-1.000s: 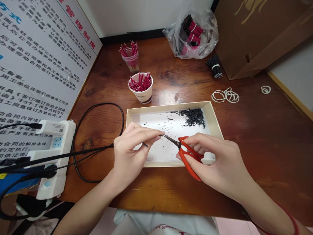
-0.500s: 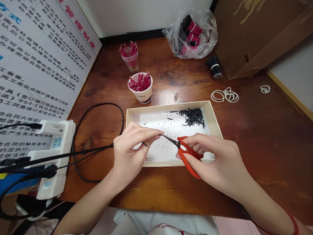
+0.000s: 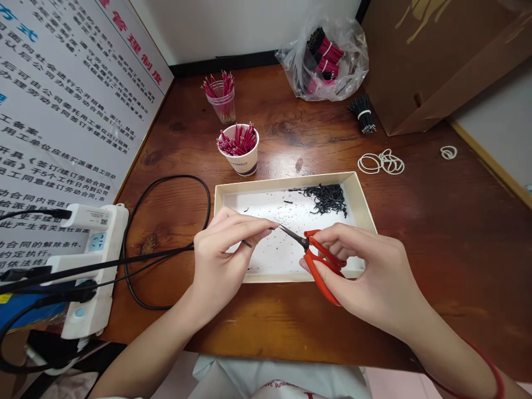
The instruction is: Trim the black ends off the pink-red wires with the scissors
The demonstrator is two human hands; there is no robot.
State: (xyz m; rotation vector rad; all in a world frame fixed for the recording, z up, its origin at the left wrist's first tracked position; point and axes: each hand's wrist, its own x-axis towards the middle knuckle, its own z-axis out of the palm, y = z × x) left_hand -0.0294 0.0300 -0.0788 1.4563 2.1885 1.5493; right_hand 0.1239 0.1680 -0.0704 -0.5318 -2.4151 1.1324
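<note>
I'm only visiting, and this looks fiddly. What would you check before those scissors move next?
1. Left hand pinching the short black wire: ok.
2. Red-handled scissors held in the right hand: ok.
3. Blade tips close to the wire's end: ok.
4. Wire between the blades: cannot tell.
5. Left fingertips clear of the blades: ok, but close.
6. Cardboard tray beneath both hands: ok.
</note>
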